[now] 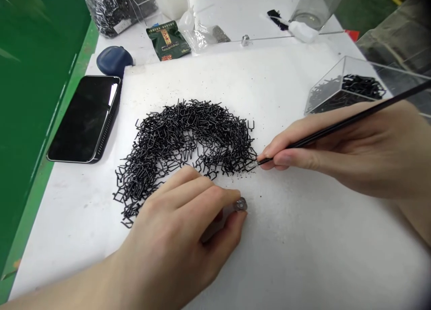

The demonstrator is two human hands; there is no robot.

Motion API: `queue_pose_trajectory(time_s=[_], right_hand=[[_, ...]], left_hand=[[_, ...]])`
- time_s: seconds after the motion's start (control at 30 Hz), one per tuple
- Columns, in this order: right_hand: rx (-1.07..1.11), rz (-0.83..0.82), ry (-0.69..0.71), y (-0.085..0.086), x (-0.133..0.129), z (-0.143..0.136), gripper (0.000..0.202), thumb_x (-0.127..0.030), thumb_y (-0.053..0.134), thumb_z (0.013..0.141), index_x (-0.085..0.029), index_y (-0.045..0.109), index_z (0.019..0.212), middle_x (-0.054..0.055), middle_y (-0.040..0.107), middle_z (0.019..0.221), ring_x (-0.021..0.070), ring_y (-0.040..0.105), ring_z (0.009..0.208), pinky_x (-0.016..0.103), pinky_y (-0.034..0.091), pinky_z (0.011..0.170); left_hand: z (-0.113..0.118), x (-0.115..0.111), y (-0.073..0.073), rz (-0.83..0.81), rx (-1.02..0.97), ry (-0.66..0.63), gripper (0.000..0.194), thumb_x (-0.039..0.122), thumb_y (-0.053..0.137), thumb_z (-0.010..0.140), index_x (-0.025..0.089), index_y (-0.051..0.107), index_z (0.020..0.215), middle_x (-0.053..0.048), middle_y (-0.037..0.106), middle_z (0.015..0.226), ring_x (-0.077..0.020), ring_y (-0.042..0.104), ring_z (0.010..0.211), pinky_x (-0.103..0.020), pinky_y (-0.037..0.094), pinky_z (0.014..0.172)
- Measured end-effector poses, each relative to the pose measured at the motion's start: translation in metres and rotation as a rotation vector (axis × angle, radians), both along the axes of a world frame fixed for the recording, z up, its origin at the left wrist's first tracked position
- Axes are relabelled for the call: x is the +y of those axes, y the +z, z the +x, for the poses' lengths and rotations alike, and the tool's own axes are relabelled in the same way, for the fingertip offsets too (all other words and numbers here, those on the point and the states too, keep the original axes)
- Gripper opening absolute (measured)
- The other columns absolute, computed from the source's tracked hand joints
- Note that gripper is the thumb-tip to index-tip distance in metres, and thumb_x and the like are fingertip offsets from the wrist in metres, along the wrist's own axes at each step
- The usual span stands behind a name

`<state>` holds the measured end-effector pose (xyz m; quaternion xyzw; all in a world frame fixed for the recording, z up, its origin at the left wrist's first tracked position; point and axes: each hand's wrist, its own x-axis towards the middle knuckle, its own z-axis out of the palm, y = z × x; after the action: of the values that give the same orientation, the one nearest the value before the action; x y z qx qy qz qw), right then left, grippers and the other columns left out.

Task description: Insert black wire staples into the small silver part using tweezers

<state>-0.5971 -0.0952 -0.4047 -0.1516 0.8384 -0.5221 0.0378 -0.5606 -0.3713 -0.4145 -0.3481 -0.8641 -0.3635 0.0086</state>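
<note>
A curved heap of small bent black wire pieces [191, 121] lies on the white work surface. My left hand [188, 215] is in front of the heap, its thumb and index finger pinched on a small round grey metal piece [240, 204]. The rest of that piece is hidden by my fingers. My right hand [357, 148] grips a slim black tool [336, 126] like a pen. Its fine tip is at the right end of the heap, among the nearest wires; whether it is tweezers or a brush I cannot make out.
A phone [85, 119] and a dark blue case [114, 60] are at the left. Behind the heap lie a green packet [168, 40], a clear bag [204, 36] and a small metal piece [245, 40]. A clear box [323, 83] holding black pieces stands at right.
</note>
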Motion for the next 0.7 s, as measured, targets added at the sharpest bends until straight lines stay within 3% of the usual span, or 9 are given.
queue_pose_trajectory(time_s=[0.1, 0.4, 0.7], right_hand=[[-0.019, -0.004, 0.016, 0.0003, -0.0016, -0.0005, 0.02, -0.02, 0.094, 0.094, -0.039, 0.095, 0.089, -0.006, 0.092, 0.091, 0.0235, 0.089, 0.083, 0.035, 0.076, 0.075], [-0.006, -0.034, 0.028, -0.004, 0.0006, 0.0002, 0.014, -0.028, 0.098, 0.094, -0.042, 0.096, 0.093, -0.004, 0.093, 0.095, 0.0297, 0.091, 0.088, 0.045, 0.08, 0.08], [-0.015, -0.024, 0.039, -0.0047, -0.0014, -0.0009, 0.011, -0.029, 0.098, 0.094, -0.04, 0.096, 0.092, -0.004, 0.094, 0.097, 0.0285, 0.091, 0.09, 0.042, 0.08, 0.083]], left_hand=[[-0.0009, 0.0008, 0.0023, -0.016, -0.014, -0.013, 0.013, 0.01, 0.073, 0.107, 0.016, 0.082, 0.101, 0.005, 0.067, 0.076, -0.0145, 0.06, 0.074, -0.027, 0.057, 0.075], [-0.002, 0.0005, 0.0022, -0.005, 0.004, 0.002, 0.013, 0.012, 0.07, 0.108, 0.018, 0.079, 0.101, 0.004, 0.069, 0.078, -0.0158, 0.061, 0.075, -0.03, 0.06, 0.078], [-0.0016, -0.0017, 0.0046, -0.028, -0.017, -0.014, 0.013, 0.01, 0.071, 0.106, 0.017, 0.08, 0.1, 0.004, 0.067, 0.078, -0.015, 0.062, 0.077, -0.028, 0.059, 0.078]])
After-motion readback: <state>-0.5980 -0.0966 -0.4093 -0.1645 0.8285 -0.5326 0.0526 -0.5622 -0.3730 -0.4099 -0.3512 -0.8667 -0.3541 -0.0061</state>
